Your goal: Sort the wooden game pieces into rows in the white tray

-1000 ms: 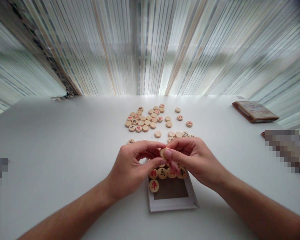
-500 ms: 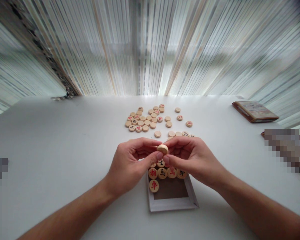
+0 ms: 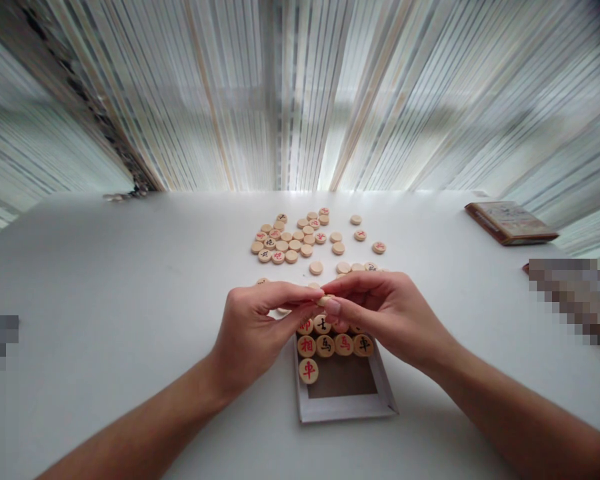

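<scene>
My left hand (image 3: 265,320) and my right hand (image 3: 385,307) meet over the far part of a shallow box (image 3: 347,410). Between their fingertips they pinch one round wooden Chinese chess piece (image 3: 324,301), mostly covered by the fingers, its face not readable. Inside the box, pieces lie face up in rows, among them a red-marked piece (image 3: 307,346), a black-marked piece (image 3: 325,345) and another black one (image 3: 363,345). A single red piece (image 3: 309,371) sits at the left of the nearest row, beside the brown box floor. My hands hide the box's far end.
Beyond my hands, many loose chess pieces (image 3: 286,243) are scattered on the white table (image 3: 130,300), some face down. A flat box (image 3: 513,223) lies at the far right. Striped string curtains (image 3: 300,100) hang behind the table.
The piece between my fingertips has tilted and is now more covered by the fingers. My left fingers have straightened and my hands have closed in on it. The pieces in the box are unmoved.
</scene>
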{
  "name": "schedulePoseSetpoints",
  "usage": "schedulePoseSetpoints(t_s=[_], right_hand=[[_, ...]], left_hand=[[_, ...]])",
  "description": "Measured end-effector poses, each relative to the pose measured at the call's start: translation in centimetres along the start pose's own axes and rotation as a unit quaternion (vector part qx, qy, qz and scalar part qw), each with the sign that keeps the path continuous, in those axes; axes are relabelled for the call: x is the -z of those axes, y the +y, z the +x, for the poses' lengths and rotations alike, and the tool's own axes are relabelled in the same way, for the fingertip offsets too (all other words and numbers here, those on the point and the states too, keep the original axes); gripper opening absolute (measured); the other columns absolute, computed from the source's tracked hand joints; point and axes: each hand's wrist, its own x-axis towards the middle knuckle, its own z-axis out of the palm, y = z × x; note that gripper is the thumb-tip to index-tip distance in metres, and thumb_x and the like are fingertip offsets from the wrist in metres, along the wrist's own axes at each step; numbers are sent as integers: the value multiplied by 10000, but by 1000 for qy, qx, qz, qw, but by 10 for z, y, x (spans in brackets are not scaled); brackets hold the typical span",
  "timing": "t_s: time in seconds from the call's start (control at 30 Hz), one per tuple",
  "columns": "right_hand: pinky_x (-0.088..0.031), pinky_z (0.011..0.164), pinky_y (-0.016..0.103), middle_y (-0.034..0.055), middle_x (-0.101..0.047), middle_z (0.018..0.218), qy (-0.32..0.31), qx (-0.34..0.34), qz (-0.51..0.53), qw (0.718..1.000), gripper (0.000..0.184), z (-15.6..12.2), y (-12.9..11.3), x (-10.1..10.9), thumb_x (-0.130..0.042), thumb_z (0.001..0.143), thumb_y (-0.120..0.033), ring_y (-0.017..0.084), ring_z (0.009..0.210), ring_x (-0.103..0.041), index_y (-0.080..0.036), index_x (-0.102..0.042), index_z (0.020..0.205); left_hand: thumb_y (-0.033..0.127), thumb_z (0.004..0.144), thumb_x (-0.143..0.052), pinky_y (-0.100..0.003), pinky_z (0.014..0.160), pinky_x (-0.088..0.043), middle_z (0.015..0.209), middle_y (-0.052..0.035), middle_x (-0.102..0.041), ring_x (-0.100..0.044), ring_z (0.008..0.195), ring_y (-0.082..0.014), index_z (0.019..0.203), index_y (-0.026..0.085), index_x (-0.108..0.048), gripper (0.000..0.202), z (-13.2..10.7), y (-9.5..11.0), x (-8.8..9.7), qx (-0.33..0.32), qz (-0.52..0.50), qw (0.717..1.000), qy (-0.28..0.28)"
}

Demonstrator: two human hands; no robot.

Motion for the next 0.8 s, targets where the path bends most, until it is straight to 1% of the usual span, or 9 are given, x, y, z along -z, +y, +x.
schedulePoseSetpoints(t_s=[0.07, 0.13, 0.27, 0.37, 0.47, 0.57, 0.7, 0.8], right_hand=[[-653, 647, 262, 49, -813, 797, 2, 1, 3, 1000, 353, 0, 2, 1, -1030, 644, -356, 174, 695, -757, -202, -873, 920], [-666, 687, 284, 60, -825, 835, -2, 12, -4, 1000, 368, 0, 5, 3, -1030, 649, -340, 197, 746, -779, -200, -871, 949], [-665, 693, 299, 70, -834, 886, 0, 75, -72, 995, 347, -1, 8, 6, -987, 729, -299, 198, 754, -773, -199, -858, 1035], [-663, 691, 318, 75, -829, 888, 20, 138, -152, 979, 286, -3, 8, 7, -928, 806, -295, 198, 739, -760, -187, -843, 1056], [-646, 669, 311, 80, -824, 884, 26, 197, -223, 954, 237, -4, 8, 6, -872, 865, -282, 189, 721, -747, -176, -826, 1071], [-620, 641, 297, 70, -823, 886, 17, 256, -298, 919, 185, -4, 7, 6, -832, 896, -249, 164, 670, -716, -185, -812, 1069], [-606, 673, 296, 77, -817, 954, 17, 325, -384, 864, 131, -5, 1, 5, -792, 915, -217, 168, 723, -719, -197, -801, 1044], [-593, 699, 290, 74, -797, 950, 12, 338, -429, 838, 103, -7, -5, 3, -756, 935, -214, 171, 753, -716, -205, -794, 1030]], left_hand=[[137, 848, -877, -245, 748, -682, 897, -30, -868, -812, 780, -169, 945, 204, -876, 118, -1, 0, 0, -17, 21, 1000, -9], [149, 855, -866, -258, 764, -686, 917, -42, -867, -815, 797, -177, 964, 194, -870, 118, -1, -1, 0, -6, 21, 1000, -18], [120, 859, -806, -269, 799, -696, 945, -61, -861, -826, 835, -188, 991, 164, -851, 146, 2, -2, -1, 73, -20, 997, -22], [164, 875, -775, -293, 754, -709, 875, -76, -850, -830, 794, -208, 970, 134, -827, 112, 5, 0, -1, 146, -102, 984, -20], [275, 874, -831, -301, 685, -706, 809, -83, -839, -815, 694, -204, 1017, 115, -809, 216, 8, 2, 0, 210, -182, 959, -51], [327, 811, -913, -277, 673, -688, 810, -92, -840, -804, 679, -191, 1041, 107, -803, 337, 8, 3, 0, 241, -210, 945, -68], [297, 788, -932, -243, 683, -662, 796, -84, -831, -788, 692, -168, 1065, 95, -785, 373, 6, 3, 0, 235, -203, 949, -63], [264, 815, -897, -233, 682, -649, 781, -72, -820, -773, 684, -154, 1076, 93, -770, 337, 5, 4, 0, 216, -185, 956, -69]])
